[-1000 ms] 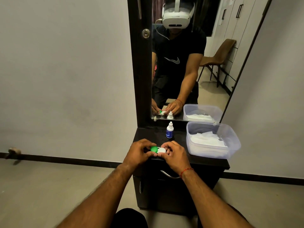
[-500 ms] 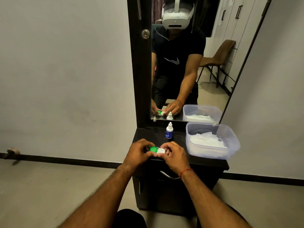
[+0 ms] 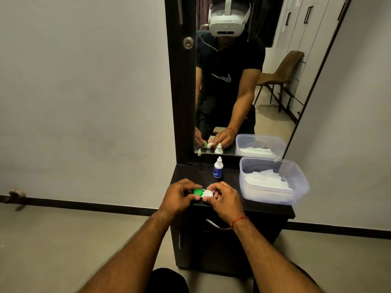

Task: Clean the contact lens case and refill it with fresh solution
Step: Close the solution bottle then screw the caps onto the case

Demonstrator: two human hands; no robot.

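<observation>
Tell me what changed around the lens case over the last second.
Nothing visibly changed. The left hand holds the green cap end of the contact lens case and the right hand the white cap end, just as before. The solution bottle and the plastic tub stand where they were.

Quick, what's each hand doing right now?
Left hand: grips the contact lens case at its green cap.
Right hand: grips the same case at its white cap.
</observation>
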